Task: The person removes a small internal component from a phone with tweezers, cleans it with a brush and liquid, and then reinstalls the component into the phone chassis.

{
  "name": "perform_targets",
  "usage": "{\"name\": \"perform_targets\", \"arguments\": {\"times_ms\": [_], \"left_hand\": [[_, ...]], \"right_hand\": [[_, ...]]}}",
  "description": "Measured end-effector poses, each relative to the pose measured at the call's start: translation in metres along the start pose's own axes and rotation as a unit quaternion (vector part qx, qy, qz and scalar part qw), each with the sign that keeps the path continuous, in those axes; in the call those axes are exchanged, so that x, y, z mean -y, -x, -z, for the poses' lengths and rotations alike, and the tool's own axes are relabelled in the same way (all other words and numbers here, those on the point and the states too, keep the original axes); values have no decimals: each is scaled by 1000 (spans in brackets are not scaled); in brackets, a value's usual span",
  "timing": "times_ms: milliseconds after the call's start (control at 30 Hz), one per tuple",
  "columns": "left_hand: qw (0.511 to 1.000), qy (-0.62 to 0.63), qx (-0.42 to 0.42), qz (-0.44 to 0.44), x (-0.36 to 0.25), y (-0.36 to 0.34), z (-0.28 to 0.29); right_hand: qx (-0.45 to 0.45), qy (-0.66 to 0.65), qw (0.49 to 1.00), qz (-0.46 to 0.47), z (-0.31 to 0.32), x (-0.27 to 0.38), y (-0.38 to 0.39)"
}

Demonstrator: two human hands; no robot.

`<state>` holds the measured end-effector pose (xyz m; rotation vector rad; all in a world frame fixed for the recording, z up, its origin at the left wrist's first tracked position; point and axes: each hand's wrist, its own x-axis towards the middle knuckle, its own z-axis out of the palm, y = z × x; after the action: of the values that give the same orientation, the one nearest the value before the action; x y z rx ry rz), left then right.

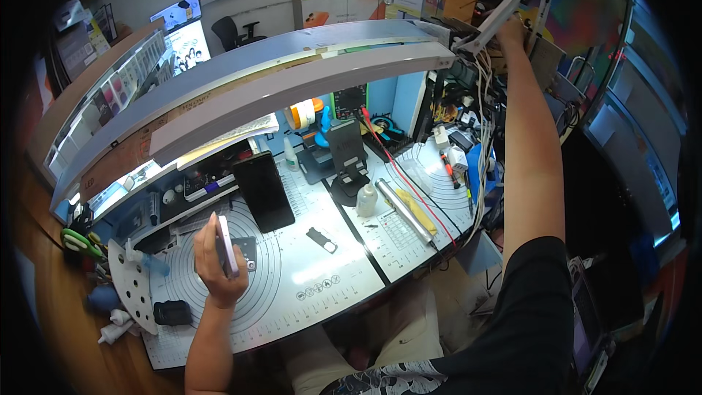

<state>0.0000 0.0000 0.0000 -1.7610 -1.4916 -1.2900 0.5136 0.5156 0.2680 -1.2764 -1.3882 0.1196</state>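
My left hand [216,271] is closed around a slim phone with a pale pink edge [226,245], held tilted above the work mat [292,322]. Below and just right of it lies a dark grey phone [249,251] with camera rings showing. A larger black-screened device [265,192] rests a little farther off. To the right of these, a small dark flat part [322,240] sits on the mat. My right arm stretches far up to the right, where my right hand [511,33] is among boxes and clutter beside the lamp arm; its fingers are too small and partly hidden to make out.
A long lamp bar [307,91] spans the bench above the mat. A black phone stand [348,153], white bottle [366,200], silver tube [404,212] and red cable [402,175] are at centre right. Tangled cables and chargers [457,153] crowd the right side. A perforated holder [131,289] stands left.
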Motion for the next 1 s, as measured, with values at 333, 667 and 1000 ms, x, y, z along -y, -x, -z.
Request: {"name": "perform_targets", "arguments": {"times_ms": [333,667,1000], "left_hand": [[1000,-8,4,-16,5,-4,2],[1000,7,-5,-5,4,-8,4],[999,25,-2,26,7,-5,9]], "right_hand": [[-31,20,995,95,-18,-15,-5],[-64,136,984,98,-23,0,-4],[-205,105,959,164,-11,49,44]]}}
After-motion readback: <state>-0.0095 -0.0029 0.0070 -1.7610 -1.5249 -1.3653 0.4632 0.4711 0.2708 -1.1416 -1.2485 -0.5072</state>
